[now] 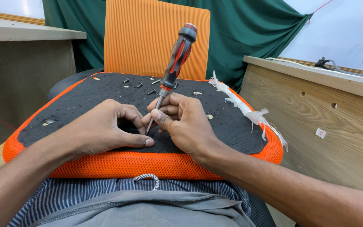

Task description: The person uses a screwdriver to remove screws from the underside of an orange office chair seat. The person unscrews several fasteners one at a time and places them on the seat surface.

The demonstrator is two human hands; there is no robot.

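Observation:
An orange chair seat cushion lies upside down on my lap, its black underside facing up. My right hand pinches the metal shaft of a red and black screwdriver, which stands nearly upright with its tip down on the black underside. My left hand rests on the underside beside the tip, fingers curled, thumb stretched toward the shaft. Several loose black screws lie on the far part of the underside.
An orange chair backrest stands behind the cushion, before a green curtain. A wooden desk is at the right, another desk at the left. Frayed white fabric hangs along the cushion's right edge.

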